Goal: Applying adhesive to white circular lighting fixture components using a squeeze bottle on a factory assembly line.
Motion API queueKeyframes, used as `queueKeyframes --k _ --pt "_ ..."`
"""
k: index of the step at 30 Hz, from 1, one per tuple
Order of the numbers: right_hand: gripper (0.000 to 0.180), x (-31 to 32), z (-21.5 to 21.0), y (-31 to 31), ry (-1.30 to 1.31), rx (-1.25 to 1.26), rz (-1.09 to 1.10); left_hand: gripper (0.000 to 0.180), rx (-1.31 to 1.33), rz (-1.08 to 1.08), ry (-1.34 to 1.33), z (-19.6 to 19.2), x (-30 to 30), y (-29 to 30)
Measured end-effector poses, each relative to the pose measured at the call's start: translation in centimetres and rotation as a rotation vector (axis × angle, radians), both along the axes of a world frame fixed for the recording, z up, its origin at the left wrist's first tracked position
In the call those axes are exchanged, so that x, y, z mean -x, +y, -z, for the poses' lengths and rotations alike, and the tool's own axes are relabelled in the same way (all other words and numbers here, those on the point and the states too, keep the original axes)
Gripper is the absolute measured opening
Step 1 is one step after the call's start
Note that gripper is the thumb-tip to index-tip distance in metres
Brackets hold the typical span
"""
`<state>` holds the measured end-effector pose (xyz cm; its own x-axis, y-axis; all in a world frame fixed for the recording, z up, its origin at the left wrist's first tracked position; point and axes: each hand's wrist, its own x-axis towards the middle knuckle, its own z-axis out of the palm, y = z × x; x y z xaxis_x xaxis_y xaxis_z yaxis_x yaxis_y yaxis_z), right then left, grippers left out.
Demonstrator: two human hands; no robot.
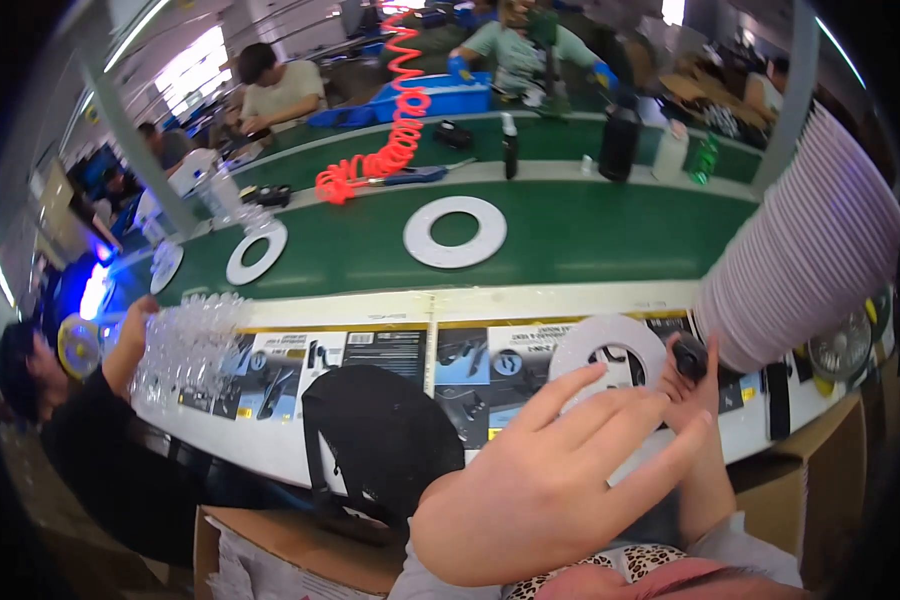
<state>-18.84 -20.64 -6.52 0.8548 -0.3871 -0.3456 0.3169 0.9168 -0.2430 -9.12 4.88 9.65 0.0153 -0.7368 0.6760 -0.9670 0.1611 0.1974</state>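
Observation:
My left hand [560, 470] reaches across the front with its fingers stretched out, and nothing shows in its grip. Its fingertips overlap a flat white ring [592, 345] lying over the printed sheets; I cannot tell whether they touch it. To the right, my right hand [698, 395] is closed round a small black rounded part [688, 356], held upright just beside the ring. The underside of that part is hidden by the fingers. A tall, leaning stack of white rings [810, 240] rises right behind my right hand.
More white rings [425, 233] lie on the green conveyor belt [340, 245]. A red coiled hose [400, 150] hangs over it. A black cap [375, 435] sits left of my hands. Clear plastic trays [185, 355] are stacked by a neighbouring worker's hand. Cardboard boxes [300, 545] stand in front.

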Motion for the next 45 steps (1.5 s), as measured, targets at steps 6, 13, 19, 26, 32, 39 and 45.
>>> queueKeyframes --k 6,13,19,26,32,39,45 --pt "0.03 -1.7 -1.3 -0.9 0.007 0.228 -0.162 0.05 -0.37 -0.13 0.112 -1.4 1.2 -3.3" --pt "0.029 -2.6 -1.1 -4.6 0.227 0.473 -0.058 0.048 -0.428 -0.255 0.055 0.2 1.7 -8.0" --pt "0.028 -4.6 -2.7 -2.8 0.197 0.783 -0.004 0.025 -0.151 -0.486 0.221 2.2 -1.7 -9.1" --pt "0.026 -3.9 -0.5 -2.4 0.143 0.899 -0.028 0.015 -0.261 -0.602 0.474 13.0 -7.6 -11.0" --pt "0.031 -3.8 -0.6 -3.6 0.254 0.672 -0.027 0.018 -0.407 -0.678 0.584 18.2 -8.2 -12.9" --pt "0.033 -3.8 -1.2 -4.1 0.246 0.709 0.045 0.024 -0.41 -0.606 0.389 18.7 -8.3 -12.9" --pt "0.03 -3.3 -1.6 -3.5 0.246 0.965 0.065 0.03 -0.606 -0.649 0.542 17.6 -8.0 -12.7"
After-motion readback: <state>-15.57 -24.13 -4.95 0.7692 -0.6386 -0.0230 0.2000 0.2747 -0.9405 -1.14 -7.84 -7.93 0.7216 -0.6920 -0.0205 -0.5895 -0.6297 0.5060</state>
